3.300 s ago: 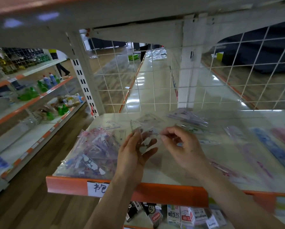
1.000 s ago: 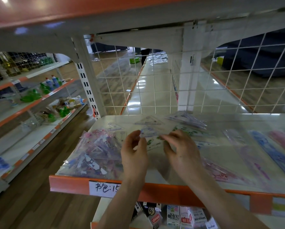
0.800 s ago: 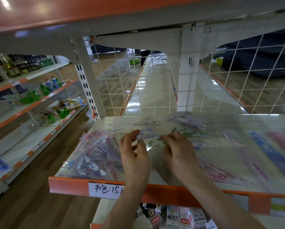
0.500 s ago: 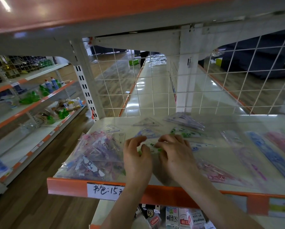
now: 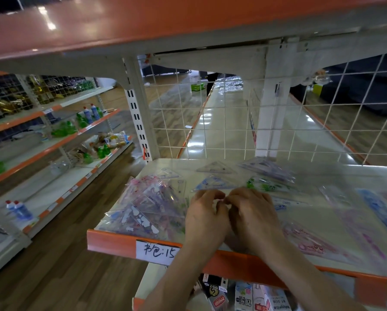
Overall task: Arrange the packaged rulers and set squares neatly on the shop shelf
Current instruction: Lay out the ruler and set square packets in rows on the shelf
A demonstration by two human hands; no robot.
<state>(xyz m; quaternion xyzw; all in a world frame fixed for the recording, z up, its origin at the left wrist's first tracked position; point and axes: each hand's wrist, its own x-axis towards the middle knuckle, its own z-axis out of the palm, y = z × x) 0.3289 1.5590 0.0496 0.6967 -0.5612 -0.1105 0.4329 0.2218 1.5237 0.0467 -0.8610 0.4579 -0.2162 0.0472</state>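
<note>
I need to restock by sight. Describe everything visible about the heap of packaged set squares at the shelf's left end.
The heap of packaged set squares is a loose, untidy pile of clear plastic sleeves holding transparent triangles printed in pink, purple and blue, with white shapes on the nearest one. The packs overlap at mixed angles. It lies on the pale shelf, reaching the orange front lip above a handwritten label. The left hand sits at its right edge.

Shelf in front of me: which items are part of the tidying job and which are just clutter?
Job:
left hand and right hand
heap of clear pink-purple packets
green-printed clear set square packet
blue packaged ruler

Lying about:
boxed cartons on lower shelf
green bottles across the aisle
</note>
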